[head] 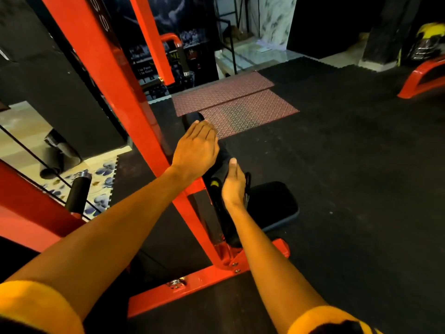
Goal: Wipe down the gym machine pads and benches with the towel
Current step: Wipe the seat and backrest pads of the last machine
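from my remote seat the black rubber floor (349,189) fills most of the head view, with two red patterned mats (240,109) lying side by side further off. the machine's red frame (125,97) slants from its bolted base near me up and away to the upper left. the long black back pad (228,227) leans just beside that post, its long axis running the same way, low end near the base and top end pointing away from me toward the mats. the black seat pad (272,203) sits low on the pad's right. my left hand (195,148) lies palm down on the upper part of the back pad, fingers straight and together, gripping nothing. my right hand (233,186) is edge-on against the pad lower down, thumb up; its fingers are hidden, so i cannot tell whether they curl or lie flat. the dark towel (225,154) shows as a fold on the pad between the two hands, hard to tell from the pad.
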`<action>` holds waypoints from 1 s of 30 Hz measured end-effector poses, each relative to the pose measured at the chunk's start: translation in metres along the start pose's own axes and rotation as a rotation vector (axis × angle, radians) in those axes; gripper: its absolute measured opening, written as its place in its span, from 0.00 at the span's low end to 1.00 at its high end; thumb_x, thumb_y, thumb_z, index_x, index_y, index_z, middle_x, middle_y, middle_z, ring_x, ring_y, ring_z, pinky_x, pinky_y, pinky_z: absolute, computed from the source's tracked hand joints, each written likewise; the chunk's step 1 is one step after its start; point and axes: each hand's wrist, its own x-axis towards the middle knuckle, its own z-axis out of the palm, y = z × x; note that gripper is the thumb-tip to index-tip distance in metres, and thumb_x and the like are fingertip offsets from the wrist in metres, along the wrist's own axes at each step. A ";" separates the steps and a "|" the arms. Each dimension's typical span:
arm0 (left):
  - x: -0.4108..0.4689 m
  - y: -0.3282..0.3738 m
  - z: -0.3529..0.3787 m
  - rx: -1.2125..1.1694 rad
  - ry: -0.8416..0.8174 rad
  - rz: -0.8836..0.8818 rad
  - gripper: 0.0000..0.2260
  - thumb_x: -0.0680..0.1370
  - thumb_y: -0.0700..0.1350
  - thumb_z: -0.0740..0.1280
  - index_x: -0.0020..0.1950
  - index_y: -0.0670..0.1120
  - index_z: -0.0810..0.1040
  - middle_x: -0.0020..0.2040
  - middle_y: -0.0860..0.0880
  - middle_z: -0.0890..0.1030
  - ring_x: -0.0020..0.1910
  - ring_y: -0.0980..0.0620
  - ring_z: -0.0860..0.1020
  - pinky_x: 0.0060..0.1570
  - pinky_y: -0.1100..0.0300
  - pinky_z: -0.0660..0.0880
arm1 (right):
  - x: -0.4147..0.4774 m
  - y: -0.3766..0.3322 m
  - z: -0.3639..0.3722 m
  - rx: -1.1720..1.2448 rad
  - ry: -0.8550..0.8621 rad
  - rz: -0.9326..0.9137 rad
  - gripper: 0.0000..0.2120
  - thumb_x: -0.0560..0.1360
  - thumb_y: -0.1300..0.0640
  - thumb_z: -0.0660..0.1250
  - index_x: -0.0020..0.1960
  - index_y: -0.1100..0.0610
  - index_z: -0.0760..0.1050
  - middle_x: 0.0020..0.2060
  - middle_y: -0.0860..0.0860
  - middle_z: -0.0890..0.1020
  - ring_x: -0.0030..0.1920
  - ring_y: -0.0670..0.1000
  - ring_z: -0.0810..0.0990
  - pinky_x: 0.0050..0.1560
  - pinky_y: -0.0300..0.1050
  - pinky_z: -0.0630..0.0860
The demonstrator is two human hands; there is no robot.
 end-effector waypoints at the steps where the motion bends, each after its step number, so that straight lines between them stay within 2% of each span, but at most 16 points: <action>1: 0.001 -0.001 0.000 0.023 -0.012 0.038 0.19 0.83 0.44 0.54 0.62 0.36 0.81 0.63 0.39 0.81 0.66 0.40 0.77 0.74 0.47 0.68 | -0.013 0.001 0.000 -0.038 0.039 -0.058 0.25 0.86 0.43 0.55 0.75 0.56 0.73 0.71 0.55 0.78 0.71 0.53 0.74 0.74 0.47 0.67; 4: 0.003 -0.005 0.002 0.106 -0.060 0.154 0.19 0.82 0.43 0.55 0.61 0.33 0.80 0.59 0.36 0.81 0.64 0.37 0.78 0.72 0.45 0.70 | -0.032 0.042 -0.012 -0.186 0.107 -0.149 0.23 0.86 0.46 0.57 0.75 0.58 0.73 0.71 0.56 0.78 0.71 0.54 0.73 0.68 0.37 0.67; 6: 0.003 -0.007 0.003 0.162 -0.073 0.220 0.18 0.82 0.42 0.56 0.59 0.33 0.80 0.57 0.37 0.82 0.62 0.37 0.79 0.71 0.44 0.70 | -0.018 0.079 -0.024 -0.149 -0.015 -0.046 0.19 0.87 0.57 0.57 0.77 0.57 0.70 0.70 0.55 0.76 0.72 0.54 0.73 0.66 0.29 0.66; 7: 0.004 -0.008 0.003 0.179 -0.085 0.243 0.17 0.82 0.42 0.56 0.58 0.33 0.81 0.56 0.37 0.82 0.61 0.37 0.79 0.71 0.44 0.70 | -0.012 0.089 -0.034 -0.129 -0.120 0.057 0.20 0.86 0.63 0.57 0.78 0.55 0.67 0.70 0.53 0.74 0.71 0.52 0.72 0.64 0.27 0.66; 8: 0.005 -0.009 0.002 0.188 -0.093 0.256 0.17 0.82 0.43 0.56 0.57 0.34 0.81 0.55 0.38 0.82 0.60 0.38 0.79 0.71 0.45 0.70 | 0.002 0.106 -0.044 -0.098 -0.191 0.152 0.21 0.86 0.64 0.57 0.78 0.52 0.66 0.71 0.52 0.71 0.69 0.48 0.72 0.63 0.27 0.67; 9: 0.005 -0.008 0.001 0.190 -0.106 0.255 0.18 0.82 0.44 0.56 0.56 0.35 0.82 0.55 0.39 0.82 0.60 0.38 0.79 0.71 0.45 0.70 | 0.007 0.104 -0.053 -0.059 -0.294 0.232 0.19 0.87 0.59 0.57 0.77 0.48 0.67 0.74 0.52 0.70 0.68 0.45 0.73 0.63 0.29 0.69; 10: 0.006 -0.005 -0.002 0.192 -0.130 0.242 0.20 0.82 0.45 0.54 0.55 0.36 0.83 0.55 0.39 0.83 0.61 0.39 0.79 0.71 0.46 0.70 | 0.016 0.100 -0.058 -0.017 -0.361 0.288 0.18 0.88 0.53 0.57 0.76 0.49 0.69 0.76 0.51 0.69 0.67 0.44 0.73 0.63 0.32 0.70; 12: 0.009 0.004 -0.009 0.263 -0.260 0.212 0.25 0.82 0.49 0.50 0.56 0.38 0.84 0.56 0.41 0.83 0.63 0.40 0.77 0.73 0.46 0.67 | 0.036 0.072 -0.054 0.039 -0.378 0.380 0.20 0.87 0.48 0.57 0.75 0.55 0.70 0.71 0.49 0.72 0.67 0.47 0.73 0.69 0.39 0.67; 14: 0.017 0.016 -0.017 0.408 -0.455 0.201 0.26 0.83 0.52 0.49 0.63 0.41 0.82 0.63 0.41 0.81 0.70 0.39 0.72 0.77 0.46 0.60 | 0.053 0.036 -0.041 0.058 -0.400 0.359 0.23 0.86 0.44 0.58 0.73 0.58 0.73 0.68 0.51 0.77 0.69 0.51 0.75 0.75 0.45 0.65; 16: 0.027 0.028 -0.023 0.536 -0.614 0.187 0.26 0.85 0.54 0.48 0.73 0.41 0.75 0.73 0.40 0.74 0.77 0.37 0.63 0.79 0.44 0.53 | 0.054 0.019 -0.032 0.060 -0.450 0.293 0.25 0.86 0.42 0.56 0.75 0.57 0.73 0.69 0.52 0.79 0.70 0.52 0.76 0.77 0.52 0.66; 19: 0.039 0.039 -0.023 0.668 -0.778 0.154 0.28 0.86 0.56 0.46 0.80 0.42 0.63 0.80 0.40 0.63 0.81 0.37 0.55 0.80 0.42 0.47 | 0.025 0.004 -0.040 0.125 -0.447 0.227 0.24 0.87 0.45 0.54 0.79 0.55 0.66 0.75 0.48 0.72 0.74 0.47 0.70 0.77 0.44 0.64; 22: 0.047 0.045 -0.017 0.715 -0.890 0.159 0.27 0.85 0.56 0.46 0.81 0.44 0.62 0.81 0.42 0.62 0.81 0.38 0.54 0.80 0.41 0.46 | 0.022 0.037 -0.047 0.080 -0.516 0.222 0.36 0.81 0.35 0.62 0.83 0.50 0.60 0.79 0.42 0.64 0.78 0.41 0.61 0.79 0.42 0.56; 24: 0.052 0.048 -0.014 0.739 -0.968 0.137 0.27 0.85 0.55 0.46 0.81 0.44 0.61 0.82 0.42 0.60 0.82 0.38 0.53 0.80 0.41 0.44 | 0.034 0.056 -0.044 0.078 -0.519 0.314 0.43 0.74 0.30 0.66 0.82 0.50 0.62 0.79 0.45 0.67 0.78 0.44 0.64 0.79 0.44 0.59; 26: 0.057 0.051 -0.014 0.773 -1.027 0.126 0.28 0.85 0.56 0.45 0.83 0.43 0.57 0.83 0.40 0.56 0.82 0.38 0.50 0.80 0.41 0.42 | 0.050 0.052 -0.044 0.090 -0.515 0.437 0.37 0.78 0.34 0.64 0.79 0.56 0.67 0.73 0.47 0.72 0.73 0.48 0.71 0.73 0.43 0.66; 28: 0.064 0.057 -0.017 0.783 -1.063 0.121 0.29 0.86 0.56 0.44 0.83 0.41 0.52 0.83 0.40 0.51 0.82 0.38 0.47 0.80 0.42 0.41 | 0.073 0.041 -0.038 0.087 -0.548 0.488 0.25 0.86 0.45 0.56 0.76 0.60 0.69 0.66 0.52 0.74 0.69 0.54 0.73 0.63 0.44 0.70; 30: 0.069 0.061 -0.018 0.778 -1.092 0.109 0.30 0.86 0.56 0.44 0.83 0.40 0.47 0.83 0.40 0.48 0.83 0.39 0.45 0.80 0.43 0.41 | 0.095 0.026 -0.023 0.083 -0.589 0.457 0.22 0.87 0.49 0.56 0.75 0.59 0.70 0.66 0.57 0.77 0.69 0.58 0.75 0.56 0.43 0.76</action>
